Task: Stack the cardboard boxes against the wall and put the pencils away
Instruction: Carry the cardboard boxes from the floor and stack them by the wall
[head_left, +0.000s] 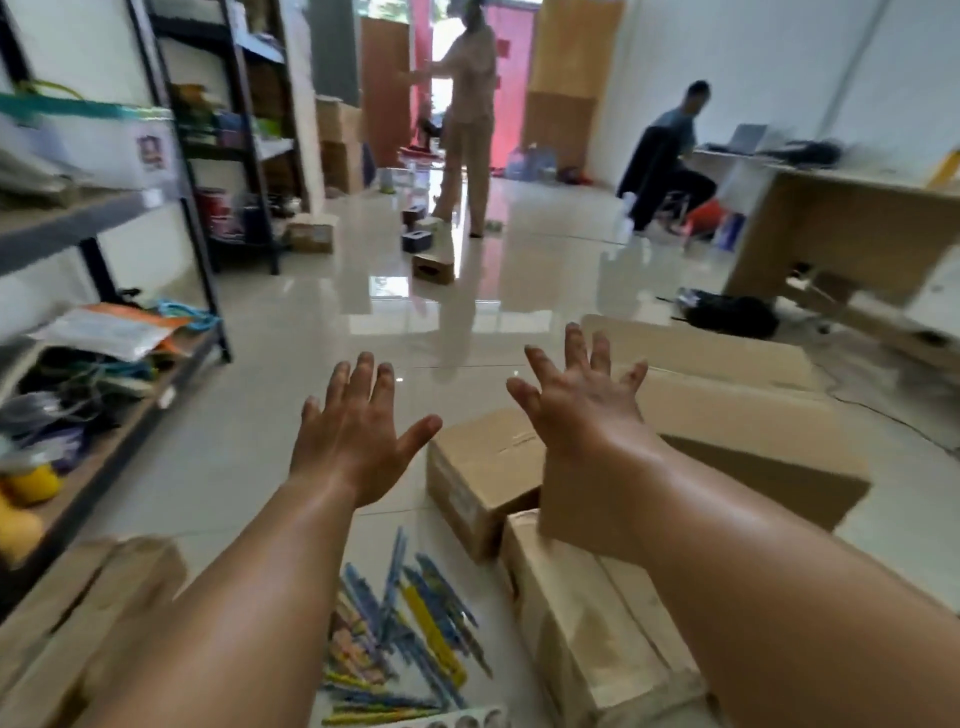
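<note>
Both my arms reach forward over the tiled floor. My left hand (358, 434) is open, fingers spread, holding nothing. My right hand (579, 400) is also open and empty, hovering above a sealed cardboard box (480, 475). A larger open box (753, 415) lies to its right, partly hidden by my right forearm. A long pale box (587, 618) lies nearer, under that forearm. Another cardboard box (88, 613) sits at the bottom left. Several coloured pencils (405, 639) lie scattered on the floor between my arms.
Metal shelving (197, 218) with cluttered shelves lines the left wall. Small boxes (432, 266) lie on the floor ahead. One person (467, 119) stands near the far door, another (670, 156) sits at a wooden desk (852, 218) on the right. A black bag (727, 314) lies beside it.
</note>
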